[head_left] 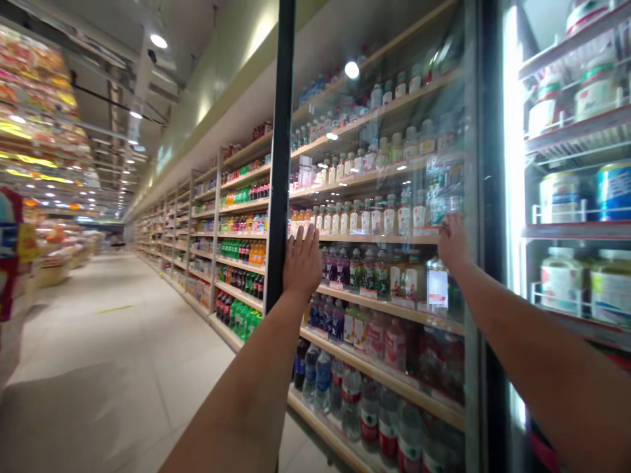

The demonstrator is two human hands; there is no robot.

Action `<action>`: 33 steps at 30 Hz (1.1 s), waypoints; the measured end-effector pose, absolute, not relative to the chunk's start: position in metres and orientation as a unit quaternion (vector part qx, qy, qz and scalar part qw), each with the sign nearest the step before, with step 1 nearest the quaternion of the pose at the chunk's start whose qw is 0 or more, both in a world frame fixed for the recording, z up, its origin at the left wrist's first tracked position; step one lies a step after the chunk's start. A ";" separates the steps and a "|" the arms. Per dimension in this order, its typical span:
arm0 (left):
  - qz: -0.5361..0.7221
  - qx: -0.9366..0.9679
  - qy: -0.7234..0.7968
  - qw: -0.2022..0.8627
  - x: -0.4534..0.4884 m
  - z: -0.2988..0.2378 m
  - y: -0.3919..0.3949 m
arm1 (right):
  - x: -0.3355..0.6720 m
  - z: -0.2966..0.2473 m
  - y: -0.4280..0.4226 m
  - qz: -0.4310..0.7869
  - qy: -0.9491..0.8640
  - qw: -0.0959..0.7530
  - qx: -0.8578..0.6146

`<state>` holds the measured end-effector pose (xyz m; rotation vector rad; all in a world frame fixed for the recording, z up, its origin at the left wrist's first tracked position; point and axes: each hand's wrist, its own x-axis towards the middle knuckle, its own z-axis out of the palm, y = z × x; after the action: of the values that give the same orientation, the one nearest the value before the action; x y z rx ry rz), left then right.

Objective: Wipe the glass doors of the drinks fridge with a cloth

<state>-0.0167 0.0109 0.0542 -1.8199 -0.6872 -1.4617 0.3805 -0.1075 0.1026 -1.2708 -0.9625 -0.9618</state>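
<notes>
A glass door with a dark frame stands swung out in front of me, and shelves of bottles show through it. My left hand lies with fingers stretched out against the glass beside the dark left edge of the frame. Near the other side of the door, my right hand is raised to the glass with its fingers curled in. What it holds, if anything, is too small and blurred to make out. A pale blurred rectangle shows just below my right hand.
To the right, a lit cooler holds jars and cans on wire racks. Long shelves of drinks run away on the left beside a tiled floor. Stacked goods stand at the far left.
</notes>
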 end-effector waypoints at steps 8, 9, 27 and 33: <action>-0.563 -0.705 -0.261 0.342 -0.017 0.053 0.008 | 0.364 0.018 -0.098 -0.426 -0.340 0.640 -0.541; -0.566 -0.705 -0.259 0.340 -0.017 0.052 0.008 | 0.358 0.009 -0.096 -0.428 -0.335 0.642 -0.541; -0.571 -0.718 -0.253 0.307 -0.015 0.054 0.006 | 0.197 -0.063 -0.073 -0.418 -0.738 0.324 -0.419; -0.566 -0.719 -0.260 0.307 -0.015 0.054 0.006 | 0.191 0.045 -0.062 -0.420 -0.673 0.439 -0.421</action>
<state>-0.0150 0.0055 0.0542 -1.9025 -0.6877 -1.4969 0.1908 -0.0624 0.0452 -1.0453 -1.6731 -1.0446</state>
